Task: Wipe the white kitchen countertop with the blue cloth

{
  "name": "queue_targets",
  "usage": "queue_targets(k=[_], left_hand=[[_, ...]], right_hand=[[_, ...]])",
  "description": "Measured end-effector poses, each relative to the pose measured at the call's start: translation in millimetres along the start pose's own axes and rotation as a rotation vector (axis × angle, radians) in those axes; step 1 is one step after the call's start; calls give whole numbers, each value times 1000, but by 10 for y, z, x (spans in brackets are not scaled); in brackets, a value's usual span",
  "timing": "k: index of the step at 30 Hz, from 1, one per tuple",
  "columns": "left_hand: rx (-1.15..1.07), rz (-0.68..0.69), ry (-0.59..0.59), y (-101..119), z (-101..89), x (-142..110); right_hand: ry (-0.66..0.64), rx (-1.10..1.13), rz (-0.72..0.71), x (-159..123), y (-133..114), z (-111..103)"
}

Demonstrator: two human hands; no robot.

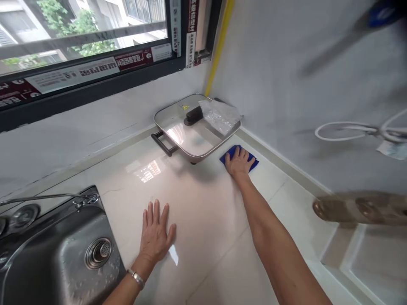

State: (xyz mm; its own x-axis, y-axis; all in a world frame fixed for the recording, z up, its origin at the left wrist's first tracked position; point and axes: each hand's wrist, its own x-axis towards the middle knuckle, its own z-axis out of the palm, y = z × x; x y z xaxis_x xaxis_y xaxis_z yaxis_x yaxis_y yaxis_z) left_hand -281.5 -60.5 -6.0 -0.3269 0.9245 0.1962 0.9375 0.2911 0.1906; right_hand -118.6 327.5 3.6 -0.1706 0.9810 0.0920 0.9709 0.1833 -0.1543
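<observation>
My right hand reaches far across the pale countertop and presses flat on a blue cloth, fingers spread over it, just right of an electric frying pan. My left hand lies flat on the counter with fingers stretched out, holding nothing, a short way right of the sink. A metal bracelet sits on that wrist.
A square electric pan with glass lid, black handles and a clear plastic bag stands in the back corner. A steel sink with tap lies at the left. A window runs along the back wall. Blurred hanging objects and a white cable are at right.
</observation>
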Motion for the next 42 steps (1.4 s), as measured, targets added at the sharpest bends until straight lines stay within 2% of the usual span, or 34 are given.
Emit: queue_targets(k=[3,6,10,15,19,22,24,27,30,35,42], left_hand=[[-13,-8,4,5,-6,-3],[-20,-11,9,11,-6,-9],[-42,-23,27,16,10,-22],[-49,-25,39,12,21,-32],[-54,-25,63,14,20,-35],[-56,-20,78,10,28,-41],[-50,-21,73,6,32,-49],[-58,-30,53,9,31,-65],[-88,-45,46,25,28,-76],[-121,-76,55,56,18,-89],[-169,-106,32,82,5,-105]], right_hand=[[-55,-25,-120,-102,-386,35],[-95,-42,-245,-339,-644,42],[-104,-29,-306,-765,-828,32],[-49,30,-427,-1468,-989,-14],[-96,94,-685,-2005,-993,-100],[-139,137,-888,-2261,-823,-165],[-148,147,-973,-2351,-661,-187],[-154,139,-1031,-2362,-495,-183],[-155,111,-991,-2229,-567,-143],[-123,66,-839,-1820,-1127,5],[-101,41,-808,-1317,-1941,214]])
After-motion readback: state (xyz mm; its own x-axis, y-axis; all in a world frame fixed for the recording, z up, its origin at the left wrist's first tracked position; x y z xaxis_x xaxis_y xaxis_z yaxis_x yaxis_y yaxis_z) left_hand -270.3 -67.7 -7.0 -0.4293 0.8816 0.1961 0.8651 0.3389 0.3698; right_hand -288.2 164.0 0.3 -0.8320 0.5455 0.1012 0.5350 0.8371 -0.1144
